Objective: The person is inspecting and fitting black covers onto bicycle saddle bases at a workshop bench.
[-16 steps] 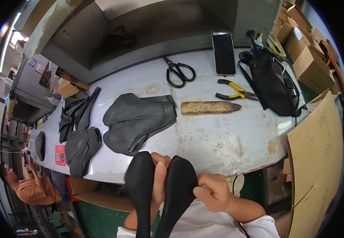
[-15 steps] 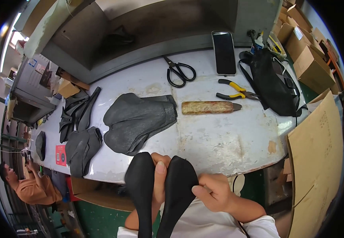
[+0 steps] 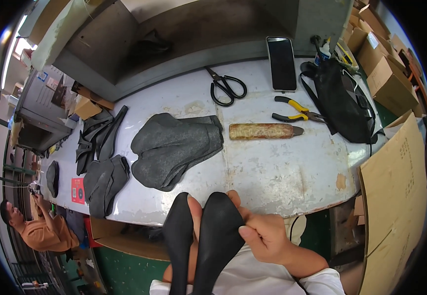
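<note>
Two long black pieces, smooth and leather-like, stand upright before me at the table's near edge. Both the left black piece (image 3: 178, 223) and the right black piece (image 3: 218, 226) are broad above and taper to a narrow strip below. Whether they join lower down is out of frame. My left hand (image 3: 195, 212) is mostly hidden behind them, closed on them, a finger showing in the gap. My right hand (image 3: 267, 237) pinches the right piece's outer edge between thumb and bent fingers. Beyond lies a stack of similarly rounded dark grey pieces (image 3: 174, 150).
On the white table (image 3: 272, 172) lie a wooden-handled blade (image 3: 261, 131), scissors (image 3: 229, 90), yellow-black pliers (image 3: 297, 110), a phone (image 3: 282, 64) and a black bag (image 3: 339, 105). More dark pieces (image 3: 106, 184) lie left. Cardboard (image 3: 393, 196) stands right; a person (image 3: 46, 231) is far left.
My left hand's thumb has left the front of the gap and is now mostly behind the pieces. Both pieces have shifted slightly. A fingertip now shows above the right one's top edge.
</note>
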A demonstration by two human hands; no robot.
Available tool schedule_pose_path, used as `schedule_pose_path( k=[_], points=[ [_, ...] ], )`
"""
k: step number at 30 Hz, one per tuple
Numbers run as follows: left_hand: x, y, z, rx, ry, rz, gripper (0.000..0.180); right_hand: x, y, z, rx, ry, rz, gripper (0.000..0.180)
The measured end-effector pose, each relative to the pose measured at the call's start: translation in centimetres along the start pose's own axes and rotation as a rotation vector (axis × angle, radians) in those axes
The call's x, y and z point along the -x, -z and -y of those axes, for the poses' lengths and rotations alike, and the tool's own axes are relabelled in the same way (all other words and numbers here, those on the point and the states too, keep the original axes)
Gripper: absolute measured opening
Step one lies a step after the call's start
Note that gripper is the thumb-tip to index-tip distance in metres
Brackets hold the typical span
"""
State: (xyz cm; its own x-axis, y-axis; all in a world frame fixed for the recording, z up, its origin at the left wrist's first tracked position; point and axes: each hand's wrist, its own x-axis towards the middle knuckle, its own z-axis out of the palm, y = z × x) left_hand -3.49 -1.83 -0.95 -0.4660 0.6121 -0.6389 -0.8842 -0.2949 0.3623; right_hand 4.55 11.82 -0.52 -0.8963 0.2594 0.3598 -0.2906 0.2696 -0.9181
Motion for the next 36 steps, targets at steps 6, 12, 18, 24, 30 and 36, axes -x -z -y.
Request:
schedule_pose_path(
  k=[6,12,18,24,30,36],
  points=[
    [1.1,-3.5,-0.6,-0.497,-0.407,-0.067,0.069,-0.2,-0.5,-0.5,-0.452,-0.438,-0.096,0.023],
    [1.6,-1.9,-1.2,-0.826,-0.529,0.033,0.062,-1.2,-0.7,-0.4,0.088,-0.101,-0.189,0.015],
    [2.8,-3.6,-1.2,-0.522,-0.246,0.158,0.060,-1.4,-0.4,0.1,-0.019,-0.185,-0.151,0.014],
    [1.5,-2.2,0.2,-0.421,-0.549,0.320,0.062,-1.4,1.7,2.1,-0.427,-0.420,-0.067,0.024],
    [2.3,-0.4,-1.0,-0.772,-0.340,0.330,0.054,-2.2,2.9,2.2,-0.235,-0.260,-0.037,0.019],
    [2.8,-0.6,-0.2,-0.782,-0.450,0.264,0.054,-2.7,2.6,1.7,0.062,-0.116,0.015,0.015]
  ],
)
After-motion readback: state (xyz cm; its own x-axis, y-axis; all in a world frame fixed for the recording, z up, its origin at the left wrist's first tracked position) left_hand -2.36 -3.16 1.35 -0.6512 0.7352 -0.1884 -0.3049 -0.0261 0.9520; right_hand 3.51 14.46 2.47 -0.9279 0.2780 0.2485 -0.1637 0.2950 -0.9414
